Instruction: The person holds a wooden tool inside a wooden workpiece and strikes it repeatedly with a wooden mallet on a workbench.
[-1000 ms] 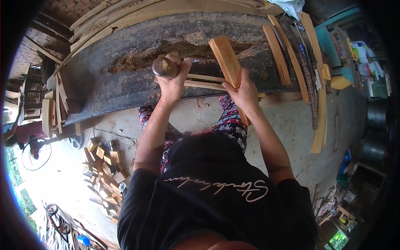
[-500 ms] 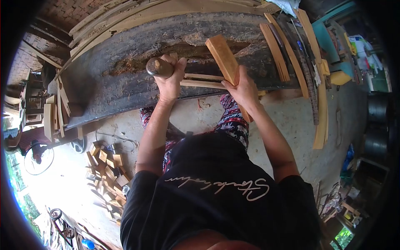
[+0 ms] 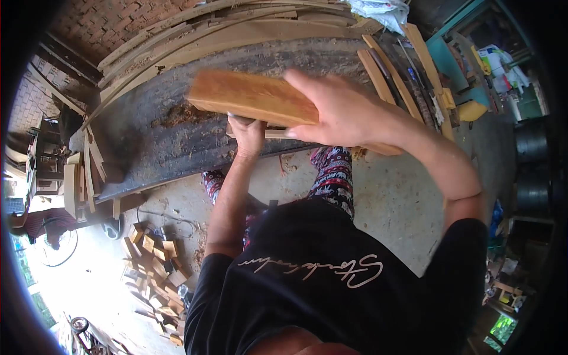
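My right hand (image 3: 343, 109) is raised close to the camera and grips a thick wooden block (image 3: 254, 97), which lies level and blurred. Below the block my left hand (image 3: 248, 135) is a closed fist on the round-ended tool handle, now hidden behind the block. That fist rests on the long dark, weathered plank (image 3: 171, 142), next to a thin pale wooden strip (image 3: 275, 134). A rough patch of chipped wood (image 3: 177, 112) shows on the plank left of my hands.
Curved pale planks (image 3: 207, 23) are stacked behind the dark plank. Narrow boards (image 3: 378, 68) lean on its right end. Wood offcuts (image 3: 157, 260) litter the concrete floor at the left near a fan (image 3: 53, 242). A teal cabinet (image 3: 449, 56) and dark drums (image 3: 532, 165) stand at the right.
My right hand has swung the wooden block up and to the left, from standing on the plank to level above my left fist. My left hand stays on the plank.
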`<state>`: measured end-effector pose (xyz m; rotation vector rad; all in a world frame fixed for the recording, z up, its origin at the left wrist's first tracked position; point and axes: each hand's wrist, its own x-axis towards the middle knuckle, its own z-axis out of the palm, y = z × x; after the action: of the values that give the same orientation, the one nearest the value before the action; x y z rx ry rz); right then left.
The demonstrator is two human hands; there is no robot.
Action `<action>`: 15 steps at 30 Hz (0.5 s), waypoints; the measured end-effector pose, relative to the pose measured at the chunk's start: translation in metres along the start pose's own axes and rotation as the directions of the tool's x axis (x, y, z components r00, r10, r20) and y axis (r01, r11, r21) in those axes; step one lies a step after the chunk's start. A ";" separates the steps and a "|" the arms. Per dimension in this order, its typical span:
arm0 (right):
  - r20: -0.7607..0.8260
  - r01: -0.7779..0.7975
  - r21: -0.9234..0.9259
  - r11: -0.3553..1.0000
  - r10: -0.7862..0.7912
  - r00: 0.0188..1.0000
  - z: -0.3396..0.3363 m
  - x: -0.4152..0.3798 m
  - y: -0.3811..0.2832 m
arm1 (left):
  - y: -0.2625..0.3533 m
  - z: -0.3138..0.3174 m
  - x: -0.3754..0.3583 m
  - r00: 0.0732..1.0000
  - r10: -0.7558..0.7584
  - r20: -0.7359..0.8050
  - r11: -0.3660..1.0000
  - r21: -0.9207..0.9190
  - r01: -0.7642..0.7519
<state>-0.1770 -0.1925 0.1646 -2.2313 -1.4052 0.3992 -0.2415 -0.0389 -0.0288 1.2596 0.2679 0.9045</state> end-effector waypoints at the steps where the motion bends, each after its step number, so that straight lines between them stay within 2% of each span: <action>1: 0.083 -0.051 -0.077 0.996 0.057 0.995 -0.002 0.000 0.005 | -0.007 -0.009 0.003 0.997 -0.008 0.073 0.996 0.093 0.001; 2: 0.161 -0.093 -0.161 0.983 0.119 0.980 -0.005 0.002 0.007 | -0.017 -0.009 0.004 0.998 -0.042 0.041 0.998 0.045 0.040; 4: 0.147 -0.157 -0.198 0.968 0.187 0.971 -0.025 0.004 -0.022 | -0.035 -0.018 0.005 0.991 -0.078 0.105 0.996 0.053 0.073; 5: -0.025 0.017 -0.098 0.995 -0.019 0.999 -0.026 0.004 -0.025 | -0.039 -0.018 0.002 0.991 -0.102 0.089 0.993 0.071 0.096; 6: -0.217 0.208 -0.029 0.978 -0.209 0.953 -0.026 0.004 -0.027 | -0.024 -0.011 0.003 0.990 -0.123 0.074 0.989 0.092 0.116; 7: -0.269 0.314 -0.085 0.946 -0.325 0.907 -0.018 0.007 -0.028 | -0.013 -0.008 0.005 0.995 -0.078 0.060 0.988 0.141 0.069; 8: -0.271 0.314 -0.085 0.946 -0.325 0.906 -0.013 0.008 -0.028 | -0.010 -0.004 0.003 0.995 0.087 0.039 0.991 0.094 -0.090; 9: -0.002 0.096 -0.113 0.989 -0.097 0.995 -0.008 0.010 -0.028 | -0.010 -0.002 0.004 0.997 0.067 0.035 0.997 0.044 -0.069; 10: 0.251 -0.108 -0.203 0.973 0.158 0.955 -0.003 0.012 -0.025 | -0.009 0.001 0.007 0.998 0.052 0.030 0.999 -0.009 -0.052; 12: 0.212 -0.049 -0.259 0.965 0.106 0.972 -0.003 0.014 -0.015 | -0.002 0.003 0.009 0.998 0.063 0.028 0.996 0.061 -0.064; 14: 0.025 0.035 -0.198 0.980 -0.030 0.999 -0.017 0.014 -0.026 | -0.006 -0.002 0.006 0.998 0.055 0.014 0.990 0.128 -0.056; 15: -0.091 0.175 -0.096 0.980 -0.184 0.979 -0.019 0.013 -0.034 | -0.009 -0.007 0.007 0.996 0.060 0.069 0.978 0.193 -0.072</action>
<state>-0.1885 -0.1731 0.1985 -2.1370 -1.5818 0.1661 -0.2373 -0.0294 -0.0367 1.4839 0.2716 0.9098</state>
